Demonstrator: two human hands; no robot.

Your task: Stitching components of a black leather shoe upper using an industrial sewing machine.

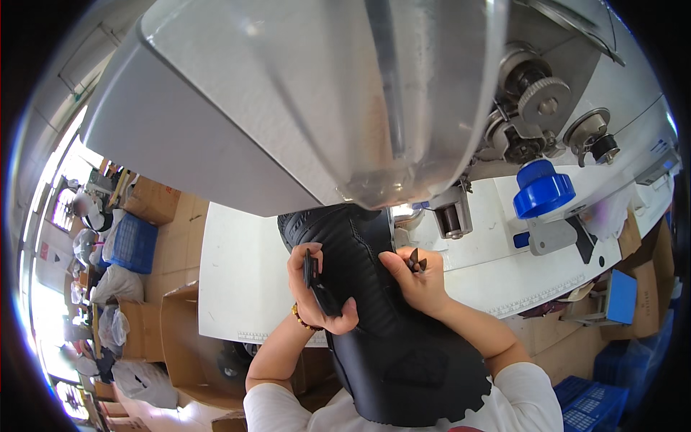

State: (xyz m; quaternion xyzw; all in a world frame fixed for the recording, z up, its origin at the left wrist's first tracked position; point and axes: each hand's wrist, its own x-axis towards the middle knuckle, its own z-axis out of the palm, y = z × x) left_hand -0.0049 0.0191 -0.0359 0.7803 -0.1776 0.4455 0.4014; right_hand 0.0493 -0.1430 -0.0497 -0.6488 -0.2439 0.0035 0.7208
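Observation:
A large black leather-like piece (pixel 425 345), shaped much like a boot upper, runs from under the sewing machine head (pixel 237 115) down to my lap. It has ribbed panels, a stitched seam and a notched lower edge. My left hand (pixel 311 288) has its fingers curled round a folded black flap at the piece's left edge. On the other side my right hand (pixel 417 281) pinches the piece's edge between thumb and finger. Small dark snips (pixel 416 261) stick out of that same hand. The machine head hides the far end of the piece and the needle.
The white machine table (pixel 237 288) has a ruler strip along its near edge. Tension discs and knobs (pixel 543 101) and a blue round part (pixel 541 191) sit at the right. Cardboard boxes (pixel 191 345) and blue crates (pixel 590 403) stand on the floor around.

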